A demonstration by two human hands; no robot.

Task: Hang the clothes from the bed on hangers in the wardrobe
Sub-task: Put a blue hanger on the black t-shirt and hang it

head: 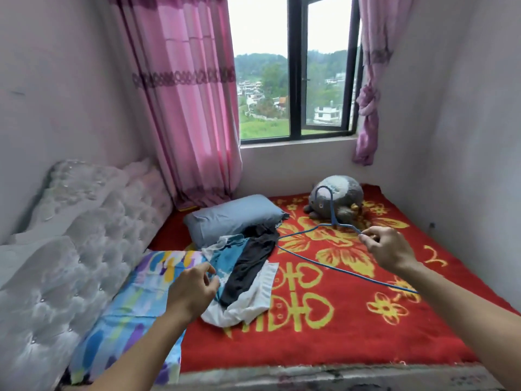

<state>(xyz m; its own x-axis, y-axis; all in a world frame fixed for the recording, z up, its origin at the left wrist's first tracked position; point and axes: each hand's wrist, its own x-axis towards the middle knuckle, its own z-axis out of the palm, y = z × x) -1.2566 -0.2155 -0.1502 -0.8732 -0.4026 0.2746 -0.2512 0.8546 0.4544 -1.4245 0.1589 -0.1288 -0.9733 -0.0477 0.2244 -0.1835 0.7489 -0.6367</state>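
While the right hand [386,249] pinches the hanger [334,224], clothes [248,266] lie at left fingers [207,268].

The red blanket [324,348] looked a thick, fuzzy pile, and the clothes [248,266] near its left edge were thin, matt cloth. The blue hanger [335,224] seemed slim coated wire; the tufted headboard [84,235] had a glossy, leathery sheen

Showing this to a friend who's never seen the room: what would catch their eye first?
The red blanket with yellow flowers covers the bed, and a pink curtain hangs left of the window. Closer in, the right hand holds a blue hanger over the blanket, while the left hand is at the pile of clothes.
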